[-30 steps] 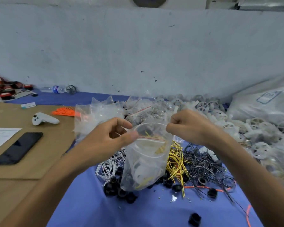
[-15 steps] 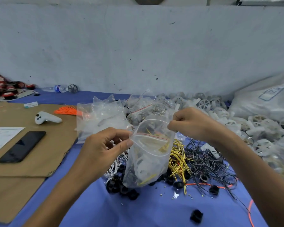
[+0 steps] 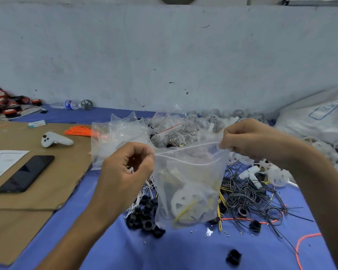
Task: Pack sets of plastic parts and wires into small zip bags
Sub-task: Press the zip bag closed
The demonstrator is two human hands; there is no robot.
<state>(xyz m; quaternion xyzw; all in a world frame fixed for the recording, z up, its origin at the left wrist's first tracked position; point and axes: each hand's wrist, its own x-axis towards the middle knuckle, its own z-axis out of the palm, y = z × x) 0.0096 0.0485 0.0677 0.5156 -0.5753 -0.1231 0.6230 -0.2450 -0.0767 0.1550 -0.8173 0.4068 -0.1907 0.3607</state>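
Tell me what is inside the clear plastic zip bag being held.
A white spoked plastic wheel and a thin yellow wire show through the clear plastic zip bag; blur hides anything else.

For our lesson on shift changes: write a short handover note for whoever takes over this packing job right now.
Left hand pinches the zip bag at its left top corner; right hand pinches the right corner, mouth pulled taut.
Inside: a white wheel and yellow wire.
Done: this set looks loaded.
Left: seal the zip, which looks partly open; add it to the packed bags behind; black wires and black rings wait.
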